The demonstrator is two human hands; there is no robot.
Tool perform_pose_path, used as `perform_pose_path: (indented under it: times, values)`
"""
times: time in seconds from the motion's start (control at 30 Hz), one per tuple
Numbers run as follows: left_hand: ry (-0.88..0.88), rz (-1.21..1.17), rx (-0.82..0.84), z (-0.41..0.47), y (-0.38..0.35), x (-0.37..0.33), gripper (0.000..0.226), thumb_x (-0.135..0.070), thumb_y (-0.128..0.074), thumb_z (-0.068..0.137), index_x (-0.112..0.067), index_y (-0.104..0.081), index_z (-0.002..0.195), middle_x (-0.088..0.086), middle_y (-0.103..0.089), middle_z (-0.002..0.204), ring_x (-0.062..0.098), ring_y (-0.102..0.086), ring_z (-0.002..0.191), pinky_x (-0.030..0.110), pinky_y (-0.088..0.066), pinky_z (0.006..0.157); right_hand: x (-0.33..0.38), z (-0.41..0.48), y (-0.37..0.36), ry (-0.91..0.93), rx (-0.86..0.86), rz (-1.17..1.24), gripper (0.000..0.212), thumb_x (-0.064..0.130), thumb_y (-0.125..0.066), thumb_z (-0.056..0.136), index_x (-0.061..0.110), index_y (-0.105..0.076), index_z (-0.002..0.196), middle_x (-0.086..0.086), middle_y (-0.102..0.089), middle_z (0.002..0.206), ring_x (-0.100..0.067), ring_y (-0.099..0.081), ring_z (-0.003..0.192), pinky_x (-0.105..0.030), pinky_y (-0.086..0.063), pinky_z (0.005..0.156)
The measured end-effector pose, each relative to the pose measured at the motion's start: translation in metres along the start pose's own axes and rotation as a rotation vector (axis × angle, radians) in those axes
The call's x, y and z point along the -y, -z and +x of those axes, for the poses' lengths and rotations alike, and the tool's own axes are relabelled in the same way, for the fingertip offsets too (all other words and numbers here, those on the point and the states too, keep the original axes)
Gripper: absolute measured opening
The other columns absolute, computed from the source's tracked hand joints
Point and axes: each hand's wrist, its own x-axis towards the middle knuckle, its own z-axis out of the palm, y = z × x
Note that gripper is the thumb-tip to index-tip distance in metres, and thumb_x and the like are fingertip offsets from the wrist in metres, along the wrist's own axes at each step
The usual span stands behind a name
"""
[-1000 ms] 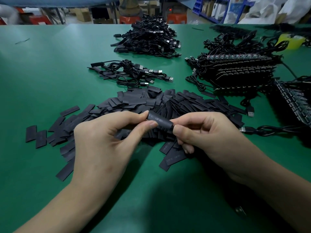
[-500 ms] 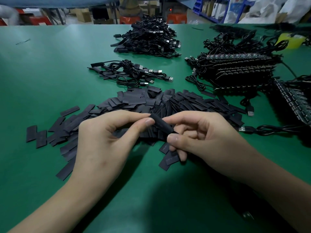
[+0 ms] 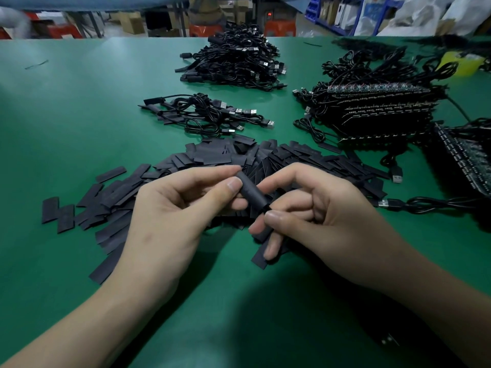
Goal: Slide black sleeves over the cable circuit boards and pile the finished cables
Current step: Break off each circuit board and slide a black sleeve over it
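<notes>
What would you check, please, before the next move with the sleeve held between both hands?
1. Grip of left hand on the upper end of the sleeve: ok, thumb and forefinger pinch it.
2. Grip of right hand on the lower end: ok.
3. Sleeve fully covers the circuit board: cannot tell, no board shows.
4. Small pile of finished cables in view beyond the loose sleeves: ok.
5. Cable trailing from the sleeve runs free: cannot tell, the right hand hides it.

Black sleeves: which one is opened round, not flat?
The sleeve pinched between left hand and right hand: it is tube-shaped, the heap of sleeves lies flat.
</notes>
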Motion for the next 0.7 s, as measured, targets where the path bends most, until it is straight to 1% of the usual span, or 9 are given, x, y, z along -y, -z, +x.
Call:
perform_pose_path:
  times: [0.1, 0.27, 0.4, 0.5, 0.6, 0.7]
  values:
    - [0.002, -0.012, -0.010, 0.0002, -0.0003, 0.0003, 0.022, -0.023, -0.076, 0.074, -0.016, -0.081, 0.095, 0.009, -0.078, 0.081, 0.012, -0.073, 0.070, 0.019, -0.057, 0.069, 0.0005, 0.0008, 0.0007, -0.013, -0.020, 0.033, 0.022, 0.005, -0.061, 0.097, 0.017, -0.059, 0.115, -0.009, -0.078, 0.091, -0.028, -0.075, 0.066, -0.032, -0.060, 0.067]
    - [-0.039, -0.020, 0.007, -0.0019, -0.0027, -0.0002, 0.019, -0.014, -0.075, 0.076, -0.013, -0.081, 0.094, 0.007, -0.079, 0.084, 0.011, -0.074, 0.071, 0.016, -0.056, 0.069, 0.0003, 0.0007, -0.0004, 0.001, -0.051, 0.048, 0.019, 0.003, -0.060, 0.098, 0.010, -0.060, 0.116, -0.011, -0.078, 0.090, -0.030, -0.074, 0.064, -0.037, -0.062, 0.067]
    - [-0.102, 0.027, 0.015, -0.0034, -0.0052, -0.0018, 0.021, -0.011, -0.073, 0.076, -0.014, -0.077, 0.097, 0.000, -0.080, 0.085, 0.006, -0.074, 0.073, 0.013, -0.055, 0.070, -0.0010, 0.0011, -0.0018, -0.009, -0.044, 0.075, 0.018, 0.001, -0.059, 0.098, 0.012, -0.061, 0.112, -0.012, -0.077, 0.090, -0.030, -0.074, 0.063, -0.039, -0.062, 0.067]
    - [-0.123, 0.052, 0.012, -0.0042, -0.0059, -0.0025, 0.021, -0.011, -0.073, 0.075, -0.015, -0.077, 0.096, -0.004, -0.079, 0.084, 0.001, -0.073, 0.073, 0.011, -0.054, 0.070, -0.0009, 0.0013, -0.0023, -0.002, -0.044, 0.090, 0.017, 0.004, -0.060, 0.097, 0.015, -0.062, 0.109, -0.010, -0.078, 0.090, -0.029, -0.074, 0.062, -0.037, -0.062, 0.066]
    - [-0.145, 0.068, 0.011, -0.0049, -0.0066, -0.0028, 0.022, -0.011, -0.074, 0.075, -0.014, -0.076, 0.097, -0.006, -0.079, 0.085, 0.000, -0.073, 0.073, 0.010, -0.054, 0.071, -0.0019, 0.0009, -0.0024, 0.009, -0.050, 0.086, 0.017, 0.004, -0.060, 0.096, 0.018, -0.063, 0.106, -0.010, -0.078, 0.088, -0.028, -0.074, 0.061, -0.034, -0.061, 0.066]
    - [-0.157, 0.106, 0.014, -0.0050, -0.0059, -0.0015, 0.024, -0.012, -0.075, 0.075, -0.014, -0.077, 0.099, -0.006, -0.080, 0.089, -0.001, -0.073, 0.078, 0.011, -0.054, 0.073, -0.0035, 0.0005, -0.0029, 0.011, -0.051, 0.105, 0.015, 0.004, -0.060, 0.096, 0.015, -0.061, 0.106, -0.012, -0.077, 0.086, -0.027, -0.074, 0.060, -0.035, -0.061, 0.065]
